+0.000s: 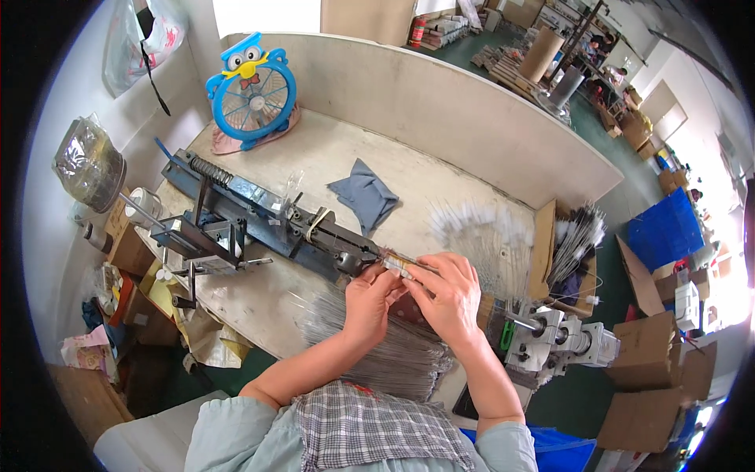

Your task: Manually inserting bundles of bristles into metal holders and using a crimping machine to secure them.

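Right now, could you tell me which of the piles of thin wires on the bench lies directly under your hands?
The grey pile of bare wires at the near bench edge, beneath both hands. The other pile, farther right, has white fluffy tips and lies clear of the hands.

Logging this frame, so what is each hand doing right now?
Left hand: closed, pinching the small strip at the machine's end.
Right hand: closed, pinching the same strip.

Just one head-worn fisheye, looking steeply down, close over the near edge of the pale worn tabletop (330, 157).
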`<move>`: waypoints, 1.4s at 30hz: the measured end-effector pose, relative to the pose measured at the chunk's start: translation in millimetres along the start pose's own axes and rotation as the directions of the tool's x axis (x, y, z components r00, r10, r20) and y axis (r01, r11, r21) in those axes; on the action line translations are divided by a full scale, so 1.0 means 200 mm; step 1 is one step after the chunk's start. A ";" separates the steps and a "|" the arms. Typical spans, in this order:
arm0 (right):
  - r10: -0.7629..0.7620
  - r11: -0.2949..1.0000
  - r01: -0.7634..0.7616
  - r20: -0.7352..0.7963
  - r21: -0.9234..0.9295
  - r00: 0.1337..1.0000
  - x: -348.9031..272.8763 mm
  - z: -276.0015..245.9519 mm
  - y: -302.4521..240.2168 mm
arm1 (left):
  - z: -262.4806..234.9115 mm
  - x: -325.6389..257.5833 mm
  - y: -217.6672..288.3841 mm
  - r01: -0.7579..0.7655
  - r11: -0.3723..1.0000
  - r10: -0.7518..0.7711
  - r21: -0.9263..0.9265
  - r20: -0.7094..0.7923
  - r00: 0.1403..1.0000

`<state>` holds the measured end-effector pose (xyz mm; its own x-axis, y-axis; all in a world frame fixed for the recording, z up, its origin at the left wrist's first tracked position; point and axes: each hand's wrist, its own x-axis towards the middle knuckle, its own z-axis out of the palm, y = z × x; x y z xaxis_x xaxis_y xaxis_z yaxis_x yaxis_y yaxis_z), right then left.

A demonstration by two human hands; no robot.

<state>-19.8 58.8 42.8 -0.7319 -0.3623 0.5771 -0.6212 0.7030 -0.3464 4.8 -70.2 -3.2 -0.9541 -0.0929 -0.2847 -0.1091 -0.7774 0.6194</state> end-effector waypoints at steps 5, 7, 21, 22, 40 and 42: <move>0.006 1.000 -0.006 0.016 -0.018 1.000 -0.01 0.02 -0.01 | -0.02 0.01 -0.03 -0.019 1.000 0.020 0.018 -0.009 1.000; -0.006 1.000 0.006 0.004 -0.013 1.000 -0.01 0.04 -0.01 | 0.00 0.00 -0.02 -0.025 1.000 0.025 0.017 -0.018 1.000; 0.048 0.998 -0.049 -0.019 -0.049 0.999 0.00 0.00 -0.05 | 0.01 0.00 0.00 0.018 0.998 -0.023 -0.061 -0.081 0.996; 0.048 0.997 -0.049 -0.020 -0.052 0.999 -0.01 -0.02 -0.04 | 0.01 0.00 0.00 0.019 0.998 -0.023 -0.062 -0.078 0.997; 0.042 0.991 -0.037 -0.037 0.130 0.998 -0.14 -0.12 0.00 | -0.05 -0.12 0.02 0.113 0.951 -0.115 0.287 -0.011 0.993; 0.145 0.971 -0.178 0.197 0.160 0.970 -0.24 -0.11 -0.01 | -0.09 -0.15 0.03 0.164 0.938 -0.162 0.305 -0.031 0.986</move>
<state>22.1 88.1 31.2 -0.8551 -0.3695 0.3637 -0.5176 0.6489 -0.5577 38.3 -83.1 -4.7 -0.9147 0.0155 -0.4037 -0.3438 -0.5549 0.7576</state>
